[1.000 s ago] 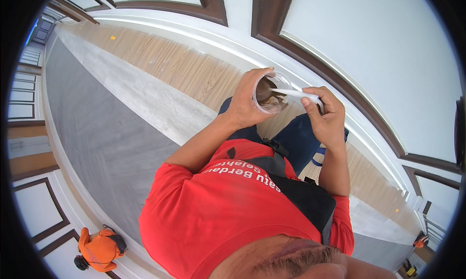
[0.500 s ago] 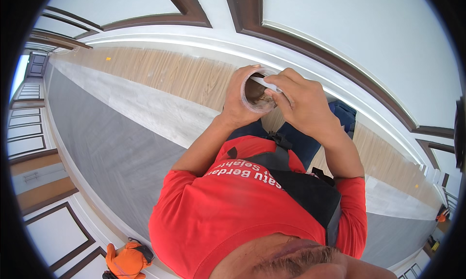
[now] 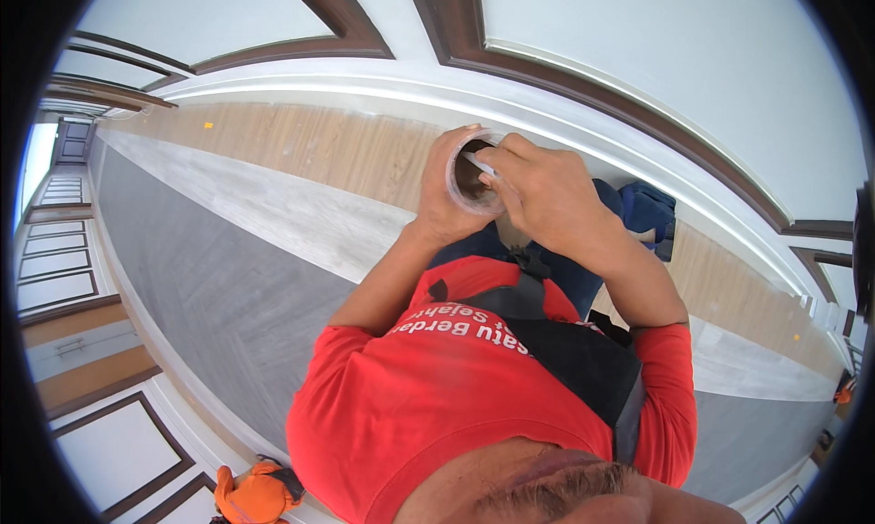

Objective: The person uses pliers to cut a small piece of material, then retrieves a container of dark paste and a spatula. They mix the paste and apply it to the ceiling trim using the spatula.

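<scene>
In my left hand (image 3: 436, 189) is a clear plastic cup (image 3: 468, 202), its fingers wrapped around the side. The cup is tilted so that its mouth shows, and something brown lines or fills its inside. My right hand (image 3: 550, 194) pinches a white flat utensil (image 3: 480, 165) that dips into the cup. The utensil's lower end is out of sight inside, so I cannot tell its exact kind. Both hands are close together in front of my chest, above my legs.
A dark blue bag (image 3: 647, 216) lies on the wood-look floor (image 3: 319, 143) beside my legs, near the white wall with brown mouldings (image 3: 547, 73). Light and dark grey floor bands run alongside. An orange item (image 3: 258, 498) shows at the lower left.
My right hand has moved slightly left and lower over the cup, and the white utensil sits deeper inside it. The left hand still holds the cup, nearly in place.
</scene>
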Demonstrator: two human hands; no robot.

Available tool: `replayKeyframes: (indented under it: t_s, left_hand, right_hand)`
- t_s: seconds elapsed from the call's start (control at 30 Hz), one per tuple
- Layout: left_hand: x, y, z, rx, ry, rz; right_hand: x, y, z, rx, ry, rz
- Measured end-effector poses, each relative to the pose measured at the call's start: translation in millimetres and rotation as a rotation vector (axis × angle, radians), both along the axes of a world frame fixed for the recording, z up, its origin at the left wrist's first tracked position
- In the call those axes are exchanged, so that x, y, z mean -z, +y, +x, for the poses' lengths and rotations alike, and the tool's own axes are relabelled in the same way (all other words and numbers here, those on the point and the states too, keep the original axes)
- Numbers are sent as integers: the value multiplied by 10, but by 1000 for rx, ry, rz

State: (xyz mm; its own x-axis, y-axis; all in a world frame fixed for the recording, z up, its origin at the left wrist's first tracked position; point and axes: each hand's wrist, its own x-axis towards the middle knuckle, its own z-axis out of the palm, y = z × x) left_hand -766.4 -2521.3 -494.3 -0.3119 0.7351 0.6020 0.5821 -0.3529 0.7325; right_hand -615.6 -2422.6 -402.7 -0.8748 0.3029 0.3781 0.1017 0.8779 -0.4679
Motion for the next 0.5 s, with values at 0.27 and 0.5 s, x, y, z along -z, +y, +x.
replayKeyframes:
  t_s: [0.27,0.5]
  left_hand:
    - [27,-26,7,12,-14,-5]
    - [41,-21,2,-9,1,-9]
  right_hand:
    - [-17,-55,-15,6,-67,-14]
    - [-20,-39,-24,22,-48,-7]
